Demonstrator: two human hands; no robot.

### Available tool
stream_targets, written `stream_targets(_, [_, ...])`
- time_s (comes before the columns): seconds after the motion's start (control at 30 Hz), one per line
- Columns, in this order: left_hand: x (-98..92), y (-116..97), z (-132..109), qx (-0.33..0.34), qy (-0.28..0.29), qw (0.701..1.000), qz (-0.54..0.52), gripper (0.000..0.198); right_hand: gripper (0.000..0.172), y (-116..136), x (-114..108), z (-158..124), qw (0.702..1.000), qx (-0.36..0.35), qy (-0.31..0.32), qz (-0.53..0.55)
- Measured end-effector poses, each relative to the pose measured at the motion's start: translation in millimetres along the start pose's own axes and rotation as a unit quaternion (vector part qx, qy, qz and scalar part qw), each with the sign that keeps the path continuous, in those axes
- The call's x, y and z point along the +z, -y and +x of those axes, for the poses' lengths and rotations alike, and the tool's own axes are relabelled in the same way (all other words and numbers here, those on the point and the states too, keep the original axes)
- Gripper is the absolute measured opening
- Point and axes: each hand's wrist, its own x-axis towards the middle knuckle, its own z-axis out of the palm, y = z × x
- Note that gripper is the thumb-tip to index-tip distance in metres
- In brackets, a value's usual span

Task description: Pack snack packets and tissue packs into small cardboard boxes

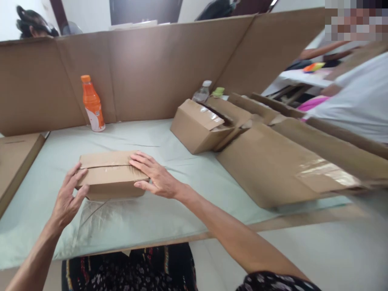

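Note:
A small brown cardboard box point(113, 174) is in front of me, its top flaps folded down and meeting along a narrow seam. My left hand point(68, 196) clasps the box's left end, fingers at the top edge and thumb at the front. Around the right end is my right hand point(154, 176), its fingers lying across the top and its thumb near the front edge. A clear plastic sheet or bag point(103, 214) shows on the table just in front of the box. The box's underside is hidden.
Larger cardboard boxes point(273, 169) crowd the pale green table point(169, 214) on the right. An orange bottle point(92, 105) stands by the cardboard partition point(157, 68). A clear bottle point(202, 91) is behind the boxes. Another carton point(18, 161) lies left. A person in white point(360, 93) is at right.

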Motion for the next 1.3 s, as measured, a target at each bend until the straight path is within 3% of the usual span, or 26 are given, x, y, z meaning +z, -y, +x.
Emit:
stream_targets(0.1, [-0.2, 3.8, -1.6, 0.010, -0.020, 1.000, 0.020, 0.044, 0.069, -2.4, 8.1, 3.5, 0.999, -0.006, -0.039, -0.005])
stream_targets(0.23, [12.8, 6.1, 14.9, 0.026, -0.027, 0.999, 0.024, 0.043, 0.065, -12.0, 4.4, 0.0, 0.996, -0.009, -0.088, -0.023])
stream_targets(0.43, [65.3, -23.5, 53.4, 0.090, 0.029, 0.995, -0.029, 0.046, 0.058, -12.9, -30.8, -60.7, 0.983, 0.044, -0.156, -0.083])
stream_targets(0.6, [139.0, -76.0, 90.2, 0.134, 0.124, 0.970, -0.161, 0.047, 0.052, 6.2, -66.4, -139.9, 0.945, 0.151, -0.223, -0.187])
stream_targets(0.73, [217.9, -124.4, 111.4, 0.124, 0.159, 0.948, -0.244, 0.058, 0.049, 26.0, -82.6, -189.5, 0.882, 0.209, -0.287, -0.311])
stream_targets(0.9, [315.4, -174.1, 127.3, 0.083, 0.157, 0.953, -0.247, 0.078, 0.056, 30.3, -84.0, -210.7, 0.807, 0.259, -0.305, -0.434])
stream_targets(1.0, [352.8, -191.1, 128.7, 0.086, 0.186, 0.952, -0.227, 0.075, 0.056, 14.4, -82.0, -208.8, 0.787, 0.292, -0.308, -0.447])
stream_targets(1.13, [369.7, -191.5, 114.2, 0.143, 0.267, 0.934, -0.188, 0.074, 0.067, -11.9, -82.3, -203.7, 0.780, 0.321, -0.317, -0.433])
stream_targets(1.2, [364.7, -182.9, 103.3, 0.178, 0.307, 0.921, -0.160, 0.078, 0.075, -16.5, -81.5, -203.5, 0.778, 0.326, -0.325, -0.427])
stream_targets(1.3, [342.8, -163.9, 86.6, 0.232, 0.361, 0.896, -0.113, 0.070, 0.079, -5.3, -74.1, -208.8, 0.779, 0.318, -0.351, -0.412])
